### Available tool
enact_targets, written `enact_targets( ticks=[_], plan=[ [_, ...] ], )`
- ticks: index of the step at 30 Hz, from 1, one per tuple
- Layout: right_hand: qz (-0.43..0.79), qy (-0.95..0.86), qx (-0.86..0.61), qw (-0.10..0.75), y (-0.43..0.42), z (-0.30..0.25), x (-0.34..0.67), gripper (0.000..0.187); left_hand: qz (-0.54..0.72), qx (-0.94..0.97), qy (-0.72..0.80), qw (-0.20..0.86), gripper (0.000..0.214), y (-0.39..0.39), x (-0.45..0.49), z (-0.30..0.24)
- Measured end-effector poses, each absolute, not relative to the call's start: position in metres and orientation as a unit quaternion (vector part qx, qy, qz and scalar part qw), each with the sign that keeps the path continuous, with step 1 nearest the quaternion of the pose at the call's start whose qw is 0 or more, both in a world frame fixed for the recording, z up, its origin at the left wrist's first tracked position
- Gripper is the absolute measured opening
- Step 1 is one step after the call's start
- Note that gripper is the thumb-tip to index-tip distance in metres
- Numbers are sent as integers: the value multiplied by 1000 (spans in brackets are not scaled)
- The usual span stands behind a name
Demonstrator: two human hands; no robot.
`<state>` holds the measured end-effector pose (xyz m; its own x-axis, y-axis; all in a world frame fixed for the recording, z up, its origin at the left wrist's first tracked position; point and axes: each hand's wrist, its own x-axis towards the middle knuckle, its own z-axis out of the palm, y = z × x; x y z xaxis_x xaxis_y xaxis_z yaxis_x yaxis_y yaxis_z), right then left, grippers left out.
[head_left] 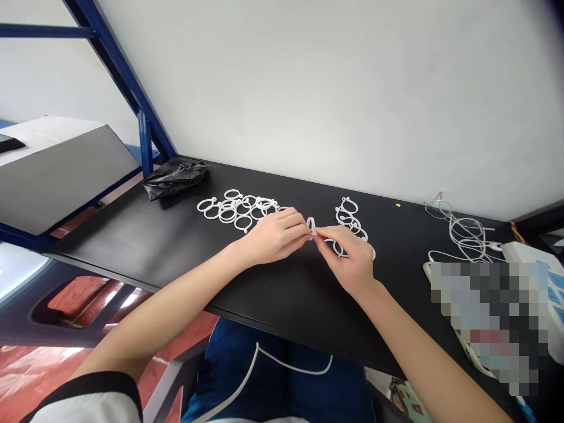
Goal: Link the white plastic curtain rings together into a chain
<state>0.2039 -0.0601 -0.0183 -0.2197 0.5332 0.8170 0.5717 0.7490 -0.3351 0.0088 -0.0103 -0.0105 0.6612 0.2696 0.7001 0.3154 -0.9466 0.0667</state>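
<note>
Both hands meet over the middle of the black table (145,235). My left hand (275,235) and my right hand (348,258) each pinch the same small white plastic ring (311,225) between fingertips, holding it just above the tabletop. A loose pile of several white rings (235,208) lies behind my left hand. A second, smaller group of white rings (349,217) lies behind my right hand, partly hidden by it.
A crumpled black plastic bag (176,178) sits at the table's back left. Tangled white cables (467,235) and a white device (529,255) lie at the right, beside a blurred patch. A blue metal frame (127,88) and a grey box (57,170) stand left. A white wall runs behind.
</note>
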Motion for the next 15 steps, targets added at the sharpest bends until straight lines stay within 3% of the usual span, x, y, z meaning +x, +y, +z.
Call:
enact_targets(
  ticks=[15],
  plan=[
    [-6, -783, -358, 509, -60, -18, 203, 14, -358, -917, -176, 22, 17, -11, 7, -10]
  ],
)
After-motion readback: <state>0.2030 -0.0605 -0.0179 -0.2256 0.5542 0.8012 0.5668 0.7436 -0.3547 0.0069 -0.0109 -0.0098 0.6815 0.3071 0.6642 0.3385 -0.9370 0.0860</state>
